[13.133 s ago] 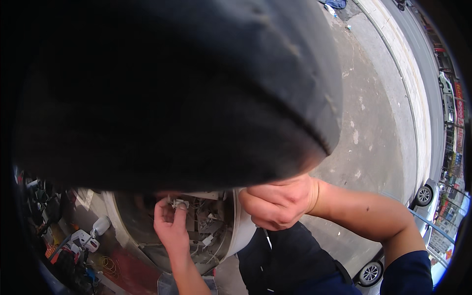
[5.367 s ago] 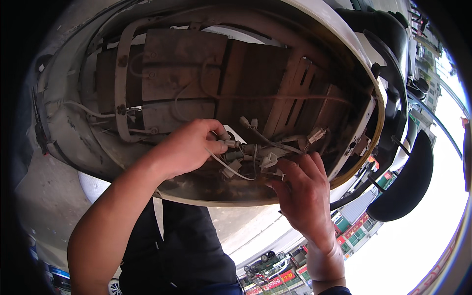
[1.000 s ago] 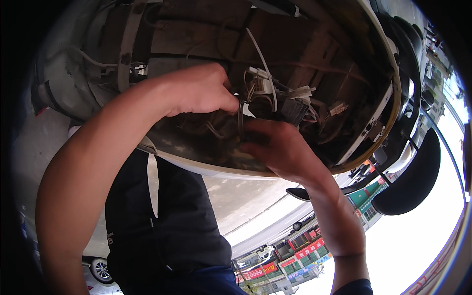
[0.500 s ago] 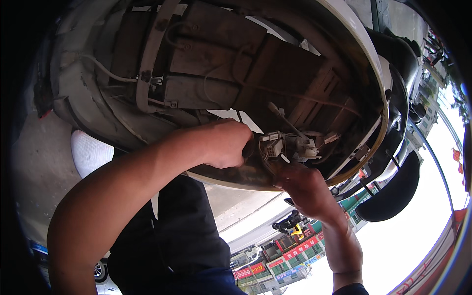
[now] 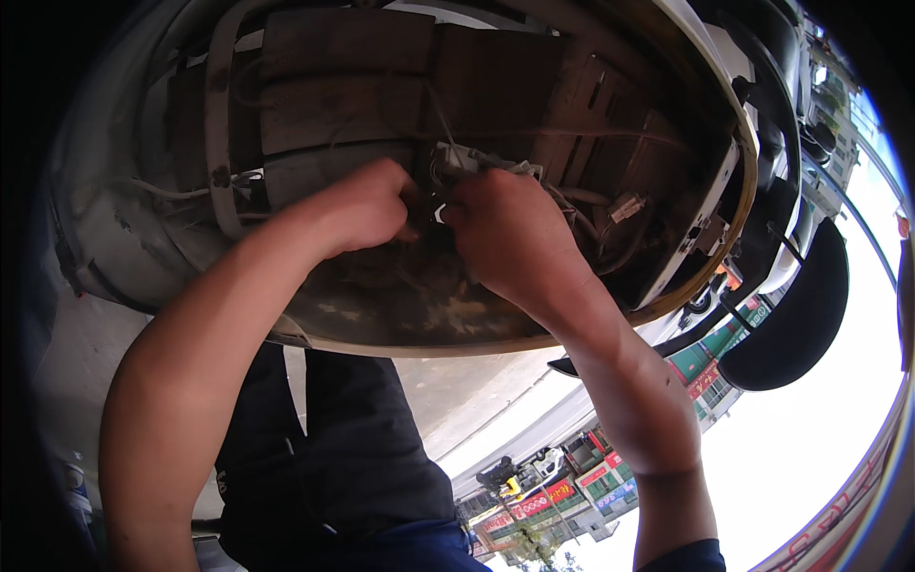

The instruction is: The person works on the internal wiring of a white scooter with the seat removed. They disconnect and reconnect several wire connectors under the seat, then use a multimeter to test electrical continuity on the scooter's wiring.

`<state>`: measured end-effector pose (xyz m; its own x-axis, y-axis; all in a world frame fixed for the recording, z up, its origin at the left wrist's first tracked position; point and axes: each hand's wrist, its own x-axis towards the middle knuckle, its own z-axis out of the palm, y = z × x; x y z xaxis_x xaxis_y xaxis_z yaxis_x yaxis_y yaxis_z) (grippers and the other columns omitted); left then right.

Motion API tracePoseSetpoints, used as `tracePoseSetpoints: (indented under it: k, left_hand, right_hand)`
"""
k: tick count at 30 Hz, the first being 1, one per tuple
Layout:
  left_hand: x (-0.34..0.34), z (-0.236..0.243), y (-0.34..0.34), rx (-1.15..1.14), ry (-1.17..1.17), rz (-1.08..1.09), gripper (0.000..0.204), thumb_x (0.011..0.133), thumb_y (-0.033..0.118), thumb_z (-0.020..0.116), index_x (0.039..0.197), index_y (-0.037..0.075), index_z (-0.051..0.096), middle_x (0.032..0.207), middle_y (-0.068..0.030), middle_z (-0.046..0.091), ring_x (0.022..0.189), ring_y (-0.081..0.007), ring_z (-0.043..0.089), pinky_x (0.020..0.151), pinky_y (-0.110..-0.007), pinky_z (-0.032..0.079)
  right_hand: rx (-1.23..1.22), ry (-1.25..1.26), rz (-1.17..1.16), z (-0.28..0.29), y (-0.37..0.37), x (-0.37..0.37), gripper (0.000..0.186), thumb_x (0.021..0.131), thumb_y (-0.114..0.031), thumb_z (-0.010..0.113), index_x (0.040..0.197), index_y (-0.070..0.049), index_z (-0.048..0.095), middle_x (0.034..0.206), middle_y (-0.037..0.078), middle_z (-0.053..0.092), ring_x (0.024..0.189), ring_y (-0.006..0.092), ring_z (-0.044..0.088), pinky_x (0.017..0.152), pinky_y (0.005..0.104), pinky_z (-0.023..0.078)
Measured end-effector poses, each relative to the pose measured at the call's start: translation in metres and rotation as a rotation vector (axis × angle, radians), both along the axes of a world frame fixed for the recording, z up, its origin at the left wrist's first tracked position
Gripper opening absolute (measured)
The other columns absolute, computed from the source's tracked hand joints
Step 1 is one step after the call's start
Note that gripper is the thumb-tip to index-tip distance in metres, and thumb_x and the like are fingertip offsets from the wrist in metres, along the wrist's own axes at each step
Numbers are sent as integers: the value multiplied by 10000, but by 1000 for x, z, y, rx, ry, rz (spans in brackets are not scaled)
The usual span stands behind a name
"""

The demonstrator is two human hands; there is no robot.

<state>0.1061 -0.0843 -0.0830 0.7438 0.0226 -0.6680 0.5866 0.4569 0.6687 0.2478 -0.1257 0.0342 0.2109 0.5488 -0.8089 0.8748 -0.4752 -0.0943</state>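
Observation:
Both hands reach into the open underside or storage cavity of what looks like a scooter body [image 5: 534, 340]. My left hand [image 5: 374, 208] is closed, its fingertips turned toward the middle. My right hand [image 5: 510, 224] is closed in a pinch beside it, a small gap between the two. Just above the right fingers sit white wire connectors [image 5: 457, 155] with thin wires, partly covered by that hand. A small white piece [image 5: 439, 214] shows at the right fingertips. What either hand grips is hidden. Farther right, a pale connector [image 5: 625, 207] hangs on a cable.
Dark box-shaped blocks [image 5: 338, 105] fill the cavity's far side, behind a metal strap [image 5: 221, 143]. A thin cable crosses the blocks. The cavity's pale rim [image 5: 740, 191] curves around the right. Beyond it is a black rounded panel [image 5: 796, 319]. My dark trousers are below.
My right hand has moved up and left, deeper into the cavity, close to my left. The white connectors have shifted up and left too. The whole view has shifted somewhat.

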Motion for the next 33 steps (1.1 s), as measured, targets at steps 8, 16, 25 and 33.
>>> tracePoseSetpoints:
  k: [8,16,25,33]
  left_hand:
    - [-20,73,-7,565,-61,-121,366,773,133,763,1098,12,644,1016,-178,675,974,-361,657,843,-411,523]
    - [-13,83,5,634,-45,-513,425,775,145,714,1165,12,612,919,-196,711,889,-374,682,787,-436,545]
    - [-73,42,24,-296,185,354,370,889,-44,573,1254,-27,514,1037,-133,671,885,-237,702,800,-335,580]
    - [-69,42,28,-396,211,392,326,910,-53,531,1235,-52,554,1089,-166,672,915,-249,700,844,-338,576]
  right_hand:
    - [135,-22,-11,-3,-13,1,152,849,-101,584,839,-22,713,823,224,679,850,421,659,751,483,526]
    - [104,38,-24,2,-16,5,160,811,-49,559,814,-46,719,793,204,685,835,393,673,738,466,536]
    - [142,54,43,-1,-23,6,157,811,-37,563,846,-70,712,787,164,688,817,367,678,727,471,536]
    - [131,65,43,4,-21,6,86,814,-90,658,847,-25,704,834,190,701,850,369,692,748,442,558]
